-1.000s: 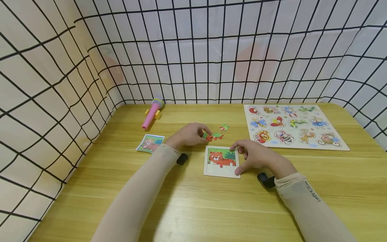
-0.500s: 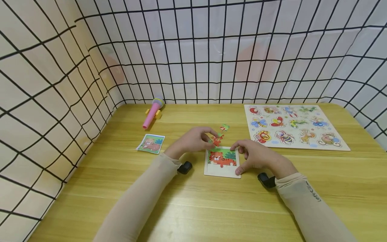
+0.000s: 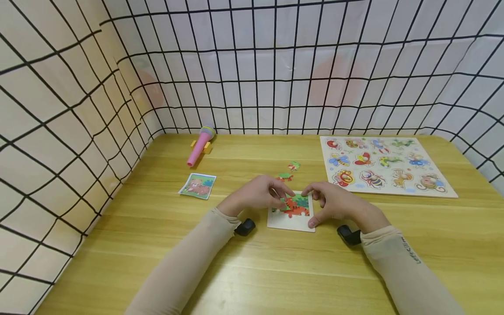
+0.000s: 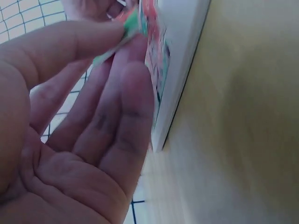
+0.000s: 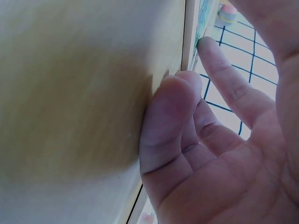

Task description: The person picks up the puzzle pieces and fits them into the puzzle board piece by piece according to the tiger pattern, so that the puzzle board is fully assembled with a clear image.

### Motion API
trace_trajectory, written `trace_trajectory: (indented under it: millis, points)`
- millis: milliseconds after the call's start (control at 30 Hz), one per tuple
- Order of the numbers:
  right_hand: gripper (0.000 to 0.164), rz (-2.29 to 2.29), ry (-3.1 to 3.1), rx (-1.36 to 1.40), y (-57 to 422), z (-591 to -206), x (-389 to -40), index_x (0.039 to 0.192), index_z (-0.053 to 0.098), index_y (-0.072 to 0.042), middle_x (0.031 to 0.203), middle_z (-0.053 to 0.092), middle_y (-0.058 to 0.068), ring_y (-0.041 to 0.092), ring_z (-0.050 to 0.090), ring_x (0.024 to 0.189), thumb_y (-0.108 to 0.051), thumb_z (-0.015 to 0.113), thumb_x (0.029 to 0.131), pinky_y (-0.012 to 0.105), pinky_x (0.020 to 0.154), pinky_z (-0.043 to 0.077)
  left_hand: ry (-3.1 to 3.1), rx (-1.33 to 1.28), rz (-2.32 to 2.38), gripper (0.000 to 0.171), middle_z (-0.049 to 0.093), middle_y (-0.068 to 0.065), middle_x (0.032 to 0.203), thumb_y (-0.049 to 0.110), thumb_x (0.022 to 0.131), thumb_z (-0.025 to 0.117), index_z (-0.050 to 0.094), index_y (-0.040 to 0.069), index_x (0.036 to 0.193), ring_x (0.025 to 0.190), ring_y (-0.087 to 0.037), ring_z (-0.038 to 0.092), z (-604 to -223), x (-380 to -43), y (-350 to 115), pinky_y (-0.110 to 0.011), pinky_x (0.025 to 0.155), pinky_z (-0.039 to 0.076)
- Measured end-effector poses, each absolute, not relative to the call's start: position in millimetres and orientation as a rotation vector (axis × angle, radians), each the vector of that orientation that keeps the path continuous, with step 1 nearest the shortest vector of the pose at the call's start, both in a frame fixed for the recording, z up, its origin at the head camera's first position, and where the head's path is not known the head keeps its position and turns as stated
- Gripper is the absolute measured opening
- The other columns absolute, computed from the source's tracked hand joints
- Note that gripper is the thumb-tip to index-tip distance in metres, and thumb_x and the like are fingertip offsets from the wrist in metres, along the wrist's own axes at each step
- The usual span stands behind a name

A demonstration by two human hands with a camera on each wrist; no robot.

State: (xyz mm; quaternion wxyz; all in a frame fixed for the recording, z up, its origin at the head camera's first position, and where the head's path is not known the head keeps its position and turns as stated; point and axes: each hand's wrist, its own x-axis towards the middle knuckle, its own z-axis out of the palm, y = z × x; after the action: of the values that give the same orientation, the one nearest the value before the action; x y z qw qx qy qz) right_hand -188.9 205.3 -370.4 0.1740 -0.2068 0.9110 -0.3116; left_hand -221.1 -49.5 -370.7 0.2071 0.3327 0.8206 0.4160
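Observation:
My left hand (image 3: 260,194) pinches a small orange and green jigsaw piece (image 4: 132,24) between thumb and fingers, close over the tiger puzzle board (image 3: 289,223). In the head view the fingers hide the tiger's head. The top part of the white-framed board has pieces set in it, and its lower strip is bare white. My right hand (image 3: 340,201) holds the board along its right side, thumb at the lower corner and a finger at the upper one. Beyond the board lie loose jigsaw pieces, one green and red (image 3: 285,177) and one farther back (image 3: 294,166).
A tiger picture card (image 3: 198,186) lies to the left. Behind it a pink toy microphone (image 3: 199,148) leans on yellow blocks (image 3: 207,148). At the back right is a large insect peg puzzle (image 3: 370,168). Black netting (image 3: 271,83) encloses the table's back and sides.
My left hand has picked up a jigsaw piece from behind the board and carried it nearer and rightward, over the board. My right hand keeps its hold on the board's side.

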Motion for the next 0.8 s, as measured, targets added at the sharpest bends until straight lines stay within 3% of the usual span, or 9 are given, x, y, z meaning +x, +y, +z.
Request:
trace_trajectory:
  millis: [267,533,800]
  points:
    - [0.075,-0.899,2.565,-0.584,205,-370,-188,0.123,0.061,-0.008,0.101,0.049,0.009,0.023,0.046,0.081,-0.035,0.097,0.064,0.037,0.071,0.041,2.324,1.002,1.159,0.022,0.069,0.003,0.086,0.006,0.091,0.074,0.077,0.013,0.112,0.077,-0.01,0.063,-368,-214,-44,-0.024,0.065,0.05]
    - [0.077,-0.91,2.554,-0.589,205,-371,-190,0.123,0.06,-0.005,0.097,0.047,0.009,0.021,0.043,0.076,-0.035,0.097,0.063,0.035,0.068,0.039,2.261,0.902,1.228,0.01,0.074,0.007,0.081,0.007,0.09,0.077,0.077,0.012,0.098,0.079,-0.013,0.071,-368,-209,-40,-0.026,0.069,0.051]
    - [0.076,-0.927,2.555,-0.585,206,-371,-189,0.122,0.061,-0.005,0.096,0.047,0.009,0.021,0.044,0.076,-0.033,0.098,0.063,0.035,0.068,0.039,2.293,0.777,1.122,0.006,0.073,0.004,0.074,0.009,0.086,0.08,0.076,0.014,0.089,0.072,-0.012,0.071,-364,-200,-33,-0.025,0.069,0.051]
